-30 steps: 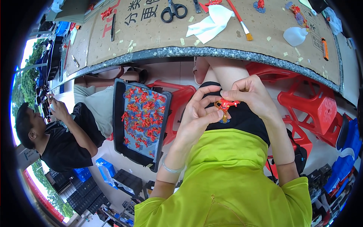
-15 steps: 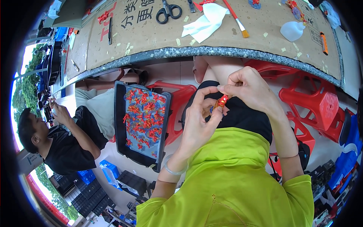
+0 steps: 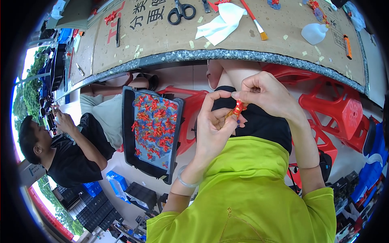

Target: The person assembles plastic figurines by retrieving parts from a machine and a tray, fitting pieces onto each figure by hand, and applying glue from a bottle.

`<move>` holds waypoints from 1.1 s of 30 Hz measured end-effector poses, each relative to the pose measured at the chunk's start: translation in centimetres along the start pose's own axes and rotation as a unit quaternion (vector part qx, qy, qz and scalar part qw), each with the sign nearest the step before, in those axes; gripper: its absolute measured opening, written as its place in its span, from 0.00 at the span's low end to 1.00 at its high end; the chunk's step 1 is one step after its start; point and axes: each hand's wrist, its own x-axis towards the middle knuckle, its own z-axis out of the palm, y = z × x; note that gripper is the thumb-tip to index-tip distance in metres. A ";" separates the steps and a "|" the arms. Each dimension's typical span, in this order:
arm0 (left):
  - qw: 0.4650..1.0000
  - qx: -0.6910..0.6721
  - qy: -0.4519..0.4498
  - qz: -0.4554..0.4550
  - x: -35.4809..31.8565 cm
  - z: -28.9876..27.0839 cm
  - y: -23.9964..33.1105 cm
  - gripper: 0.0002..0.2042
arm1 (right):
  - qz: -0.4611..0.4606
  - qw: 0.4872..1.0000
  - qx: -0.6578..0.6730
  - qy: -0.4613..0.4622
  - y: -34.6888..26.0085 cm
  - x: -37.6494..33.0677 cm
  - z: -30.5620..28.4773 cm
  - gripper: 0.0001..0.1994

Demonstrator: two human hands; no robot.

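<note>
Over my lap, my left hand [image 3: 211, 128] is closed around a small red figurine [image 3: 238, 107] with gold and dark blue parts, gripping its lower end between thumb and fingers. The left index finger arches up to meet the fingertips of my right hand [image 3: 267, 94]. Those right fingertips are pinched together at the upper end of the figurine; whatever lies between them is hidden. Left of my lap, a black tray [image 3: 129, 139] holds many similar red and blue figurines [image 3: 156, 125] on a pale sheet.
Ahead is a cardboard-covered table [image 3: 162, 38] with black scissors [image 3: 181, 13], a white cloth [image 3: 221, 25], a red-handled brush [image 3: 255, 22], a white bottle [image 3: 314, 33] and an orange cutter [image 3: 347, 46]. Red stools [image 3: 336, 105] stand at right. A person [image 3: 73, 141] sits at left.
The figurine has tilted slightly in my left hand, showing more of its red upper part and a dark blue bit below. Both hands have shifted only a little.
</note>
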 end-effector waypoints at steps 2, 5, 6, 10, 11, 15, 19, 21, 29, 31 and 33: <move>1.000 -0.014 -0.007 -0.015 0.1 -0.1 0.0 0.21 | -0.007 1.000 0.009 -0.002 0.1 0.0 0.1 0.18; 0.999 -0.033 -0.005 -0.021 0.0 0.0 0.4 0.20 | -0.014 1.000 -0.002 -0.003 0.1 0.0 0.1 0.18; 0.999 -0.033 -0.004 -0.021 0.0 0.1 0.5 0.20 | -0.018 1.000 -0.002 -0.005 0.1 0.0 0.2 0.18; 0.999 -0.034 -0.002 -0.012 0.1 -0.3 0.3 0.18 | -0.045 0.999 -0.013 0.006 -0.1 -0.3 0.5 0.15; 0.999 -0.034 -0.004 -0.005 0.1 -0.4 0.2 0.17 | -0.045 0.999 -0.013 0.006 -0.1 -0.4 0.6 0.15; 1.000 -0.023 0.012 0.010 0.3 -0.6 0.9 0.16 | -0.146 0.966 0.028 0.210 -0.5 -1.9 -0.1 0.10; 0.986 -0.158 -0.037 -0.034 0.8 -1.7 0.7 0.15 | -0.244 0.802 0.030 0.545 0.1 -2.4 -2.6 0.07; 0.974 -0.214 -0.058 -0.051 1.0 -1.7 0.7 0.15 | -0.261 0.751 0.016 0.606 1.0 -2.0 -4.9 0.11; 0.935 -0.339 -0.059 -0.082 0.9 -2.2 0.7 0.17 | -0.175 0.773 -0.106 0.601 4.6 0.2 -10.2 0.31; 0.929 -0.357 -0.057 -0.081 0.8 -2.2 0.7 0.17 | -0.173 0.786 -0.095 0.586 4.7 0.7 -10.4 0.31; 0.922 -0.375 -0.056 -0.081 0.7 -2.3 0.6 0.17 | -0.169 0.798 -0.085 0.572 4.6 1.0 -10.8 0.30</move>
